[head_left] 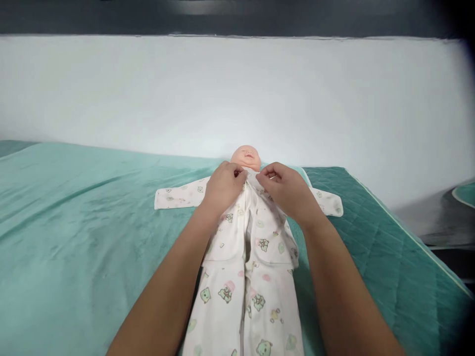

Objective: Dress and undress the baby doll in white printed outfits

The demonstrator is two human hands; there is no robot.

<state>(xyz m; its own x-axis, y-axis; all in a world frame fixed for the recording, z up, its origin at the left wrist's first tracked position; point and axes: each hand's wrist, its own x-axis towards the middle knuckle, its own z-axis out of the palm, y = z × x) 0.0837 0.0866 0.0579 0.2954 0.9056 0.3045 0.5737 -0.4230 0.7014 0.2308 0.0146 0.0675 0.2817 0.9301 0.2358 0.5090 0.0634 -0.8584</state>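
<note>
A baby doll (247, 156) lies on its back on a teal quilted bed cover (74, 222), head away from me. It wears a white suit with small animal prints (243, 277), sleeves spread out to both sides. My left hand (222, 185) pinches the left edge of the suit's front opening just below the doll's chin. My right hand (284, 188) pinches the right edge of the opening at the collar. Both hands are closed on the cloth, close together at the doll's chest.
The bed cover's right edge (401, 227) runs diagonally toward me. A white wall (237, 94) stands behind the bed. Another teal surface (465, 194) shows at the far right.
</note>
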